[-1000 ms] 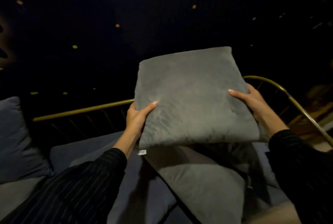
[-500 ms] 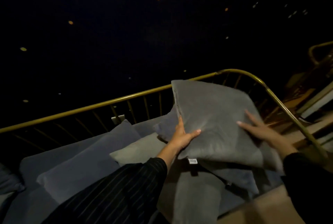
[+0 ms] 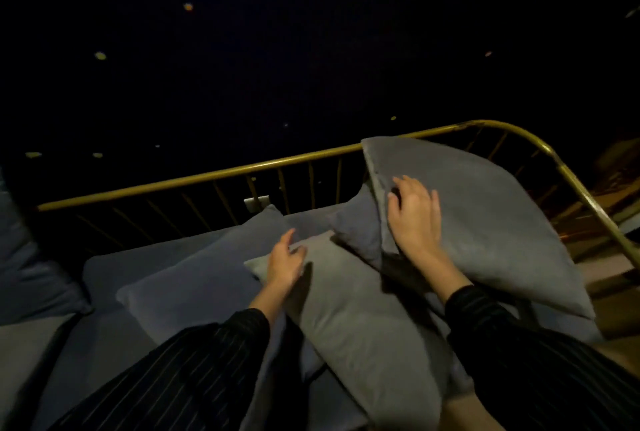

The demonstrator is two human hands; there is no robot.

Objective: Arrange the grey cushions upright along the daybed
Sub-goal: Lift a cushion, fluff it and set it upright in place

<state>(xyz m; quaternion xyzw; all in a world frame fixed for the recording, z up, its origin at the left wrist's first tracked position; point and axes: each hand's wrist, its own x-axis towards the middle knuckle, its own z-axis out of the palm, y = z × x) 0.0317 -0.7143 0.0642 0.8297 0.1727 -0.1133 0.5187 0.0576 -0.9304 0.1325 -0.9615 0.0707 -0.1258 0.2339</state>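
Beyond both hands we see only darkness behind the brass rail (image 3: 194,178). The right hand (image 3: 414,219) covers part of the leaning grey cushion (image 3: 485,222), whose lower edge hides the cushion beneath it. Left of the left hand (image 3: 284,262), the frame edge crops a blue cushion (image 3: 24,268).

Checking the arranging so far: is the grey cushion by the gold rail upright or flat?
Propped, tilted: the grey cushion leans against the gold rail, right hand on it.
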